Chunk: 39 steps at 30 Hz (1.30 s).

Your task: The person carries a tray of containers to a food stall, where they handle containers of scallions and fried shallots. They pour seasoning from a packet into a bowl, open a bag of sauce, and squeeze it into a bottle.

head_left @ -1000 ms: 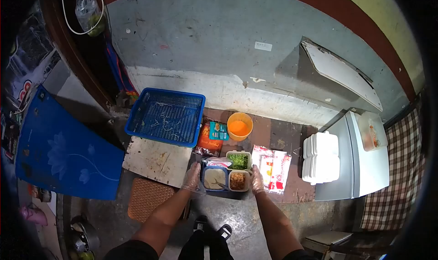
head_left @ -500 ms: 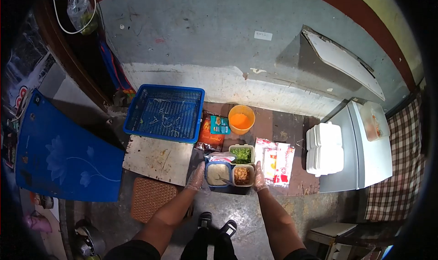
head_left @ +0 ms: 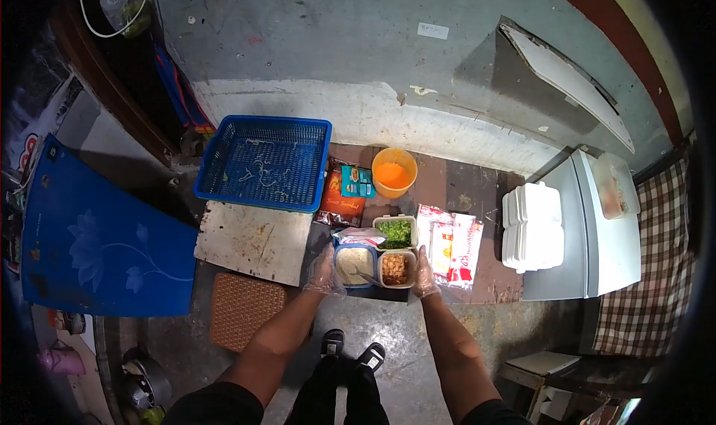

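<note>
**Both gloved hands on the compartment tray**

Down by the shoes (head_left: 350, 348), on the wet concrete floor (head_left: 388, 328), I see both arms stretched forward. My left hand (head_left: 325, 270) in its clear glove grasps the left side of the compartment tray (head_left: 375, 257); my right hand (head_left: 424, 274), gloved too, grasps its right side. Near compartments hold a pale paste and brown bits, the far one chopped greens. Right of the tray, touching the right hand, lie red and white packets (head_left: 450, 252). Left of it lies a worn board (head_left: 255, 240), with a woven mat (head_left: 246, 309) nearer. Beyond sit an orange cup (head_left: 393, 173), a snack bag (head_left: 344, 199) and a blue basket (head_left: 264, 173). Far right, white foam boxes (head_left: 532, 226) are stacked.
</note>
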Each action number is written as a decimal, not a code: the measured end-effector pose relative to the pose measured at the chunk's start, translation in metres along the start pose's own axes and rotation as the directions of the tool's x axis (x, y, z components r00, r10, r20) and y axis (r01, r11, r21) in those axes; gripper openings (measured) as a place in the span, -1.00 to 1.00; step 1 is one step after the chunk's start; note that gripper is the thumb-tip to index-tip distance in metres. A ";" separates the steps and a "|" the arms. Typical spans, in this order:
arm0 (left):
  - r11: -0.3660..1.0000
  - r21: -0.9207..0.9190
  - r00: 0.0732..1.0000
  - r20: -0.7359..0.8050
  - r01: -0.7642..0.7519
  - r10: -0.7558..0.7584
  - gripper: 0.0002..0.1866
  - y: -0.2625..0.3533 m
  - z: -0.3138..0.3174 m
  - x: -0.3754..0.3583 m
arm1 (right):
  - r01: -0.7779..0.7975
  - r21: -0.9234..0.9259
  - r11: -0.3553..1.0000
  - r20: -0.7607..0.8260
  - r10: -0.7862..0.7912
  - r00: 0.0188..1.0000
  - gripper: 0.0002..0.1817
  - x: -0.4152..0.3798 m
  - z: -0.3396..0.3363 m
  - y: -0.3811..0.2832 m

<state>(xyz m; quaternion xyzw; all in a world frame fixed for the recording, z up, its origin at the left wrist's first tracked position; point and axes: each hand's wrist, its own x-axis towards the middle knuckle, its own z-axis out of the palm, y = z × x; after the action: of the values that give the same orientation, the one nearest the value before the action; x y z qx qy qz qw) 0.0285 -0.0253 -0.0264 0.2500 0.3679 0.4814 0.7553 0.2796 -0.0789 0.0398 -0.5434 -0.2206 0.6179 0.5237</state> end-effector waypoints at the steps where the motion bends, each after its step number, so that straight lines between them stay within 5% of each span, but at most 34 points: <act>1: 1.000 -0.001 1.000 -0.001 0.004 -0.004 -0.40 0.000 0.001 0.001 | -0.005 -0.021 1.000 -0.019 0.005 1.000 -0.16 -0.002 0.001 -0.001; 4: 0.999 -0.041 0.998 0.070 0.008 -0.005 -0.40 0.010 0.010 -0.002 | -0.138 0.166 0.976 -0.005 0.141 0.990 -0.15 0.012 -0.007 0.009; 5: 0.999 0.008 0.999 -0.014 0.035 -0.035 -0.41 0.014 0.014 -0.007 | -0.138 0.166 0.976 -0.005 0.141 0.990 -0.15 0.012 -0.011 0.012; 10: 0.994 0.053 0.988 -0.133 0.091 -0.083 -0.41 -0.011 -0.016 0.011 | -0.028 -0.057 0.998 -0.061 0.024 0.998 -0.08 0.012 -0.010 0.012; 16: 0.999 0.015 0.997 -0.052 0.052 -0.051 -0.40 -0.019 -0.032 0.023 | -0.008 -0.094 0.996 -0.004 0.008 1.000 -0.14 -0.005 0.007 -0.013; 20: 0.985 0.175 1.000 -0.010 -0.002 0.003 -0.45 0.004 -0.003 0.008 | 0.012 -0.089 0.996 0.044 -0.008 0.999 -0.06 -0.013 0.010 -0.022; 23: 0.981 0.192 1.000 -0.002 0.001 -0.001 -0.46 0.005 -0.003 0.009 | 0.074 -0.229 0.970 0.149 -0.041 0.988 -0.21 -0.009 0.005 -0.026; 25: 0.986 0.170 0.999 0.033 0.000 -0.005 -0.46 0.015 0.004 0.008 | -0.168 0.093 0.981 0.166 0.151 0.974 -0.15 0.013 -0.011 -0.005; 29: 0.985 0.154 0.996 0.031 0.073 -0.079 -0.52 0.048 0.043 -0.005 | 0.020 -0.028 0.999 0.085 -0.017 0.996 -0.12 0.011 -0.016 0.001; 31: 0.992 -0.018 0.922 0.368 -0.124 0.122 -0.49 0.042 0.035 0.009 | 0.069 -0.121 0.990 0.072 -0.061 0.996 -0.13 0.016 -0.025 0.001; 39: 0.995 0.095 0.969 0.245 -0.045 0.020 -0.34 0.054 0.033 0.012 | 0.124 -0.074 0.990 -0.037 -0.127 0.991 -0.19 -0.020 0.006 -0.057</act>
<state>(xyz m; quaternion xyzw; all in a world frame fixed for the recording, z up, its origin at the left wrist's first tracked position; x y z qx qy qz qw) 0.0281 0.0075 0.0294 0.3504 0.2919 0.4405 0.7733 0.2952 -0.0745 0.0986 -0.5597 -0.2650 0.5641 0.5462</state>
